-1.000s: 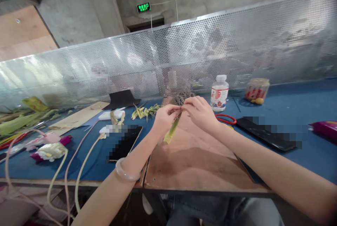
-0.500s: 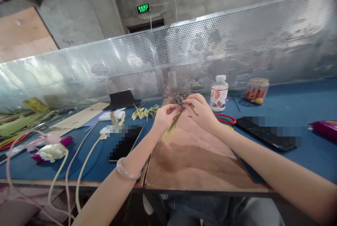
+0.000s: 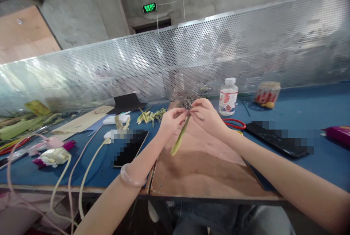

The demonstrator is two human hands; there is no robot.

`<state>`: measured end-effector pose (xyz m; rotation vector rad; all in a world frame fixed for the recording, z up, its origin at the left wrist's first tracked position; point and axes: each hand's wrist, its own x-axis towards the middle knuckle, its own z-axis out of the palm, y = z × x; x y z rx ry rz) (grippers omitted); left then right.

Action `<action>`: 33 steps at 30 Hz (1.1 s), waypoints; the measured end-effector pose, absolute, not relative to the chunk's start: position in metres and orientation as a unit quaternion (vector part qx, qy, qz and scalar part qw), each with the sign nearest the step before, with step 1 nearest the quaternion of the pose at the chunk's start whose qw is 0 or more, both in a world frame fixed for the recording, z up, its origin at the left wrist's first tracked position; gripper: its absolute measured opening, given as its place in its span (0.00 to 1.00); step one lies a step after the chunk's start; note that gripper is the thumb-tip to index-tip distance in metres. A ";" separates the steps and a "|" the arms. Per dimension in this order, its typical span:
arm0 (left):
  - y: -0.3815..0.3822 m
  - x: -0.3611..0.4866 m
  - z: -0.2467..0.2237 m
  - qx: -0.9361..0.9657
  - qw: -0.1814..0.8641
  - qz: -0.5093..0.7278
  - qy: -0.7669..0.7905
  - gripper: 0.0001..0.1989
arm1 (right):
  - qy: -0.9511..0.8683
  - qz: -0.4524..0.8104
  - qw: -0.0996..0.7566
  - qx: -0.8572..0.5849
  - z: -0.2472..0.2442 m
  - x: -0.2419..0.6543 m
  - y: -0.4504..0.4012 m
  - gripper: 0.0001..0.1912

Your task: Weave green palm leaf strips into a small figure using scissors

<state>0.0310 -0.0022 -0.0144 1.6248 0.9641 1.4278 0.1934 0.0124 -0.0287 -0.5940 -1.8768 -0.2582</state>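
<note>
Between my hands is a narrow green leaf strip (image 3: pixel 180 138), its pale yellow end hanging down toward me over the wooden board (image 3: pixel 197 180). My left hand (image 3: pixel 172 120) pinches its top end from the left. From the right, my right hand (image 3: pixel 206 116) closes finger and thumb on the same end; the fingertips of both hands nearly meet there. Just behind the fingers lies a tangled grey bundle (image 3: pixel 188 100), partly covered by my right hand. Exactly how the strip's upper end is folded or joined is hidden by my fingers.
Leaf scraps (image 3: pixel 149 115) and a phone (image 3: pixel 131 149) lie to the left, with white cables (image 3: pixel 84 176) crossing the blue mat. At right stand a white bottle (image 3: pixel 228 98) and a jar (image 3: pixel 268 94); a red ring (image 3: pixel 235 123) and a black tray-like object (image 3: pixel 276 140) lie nearer.
The leaf strip has swung slightly and more of it shows below my fingers. My right hand's fingers have drawn closer together on its top end. My left hand stays nearly in place.
</note>
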 end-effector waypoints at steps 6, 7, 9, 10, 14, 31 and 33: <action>0.004 0.027 -0.016 0.629 0.401 0.548 0.379 0.11 | -0.782 -0.081 0.561 -0.258 -0.027 0.188 0.005 0.05; 0.005 0.026 -0.016 0.629 0.403 0.546 0.379 0.11 | -0.782 -0.080 0.562 -0.258 -0.027 0.187 0.004 0.05; 0.007 0.024 -0.017 0.632 0.404 0.540 0.382 0.11 | -0.781 -0.082 0.565 -0.255 -0.028 0.185 0.003 0.04; 0.008 0.023 -0.017 0.635 0.402 0.535 0.385 0.11 | -0.780 -0.084 0.566 -0.255 -0.029 0.185 0.002 0.04; 0.010 0.020 -0.019 0.651 0.386 0.526 0.388 0.12 | -0.777 -0.095 0.565 -0.262 -0.032 0.183 0.002 0.04; 0.006 0.021 -0.016 0.639 0.387 0.519 0.414 0.12 | -0.775 -0.037 0.573 -0.265 -0.034 0.185 0.003 0.03; 0.004 0.021 -0.017 0.642 0.388 0.517 0.412 0.12 | -0.772 -0.034 0.573 -0.272 -0.035 0.185 0.004 0.03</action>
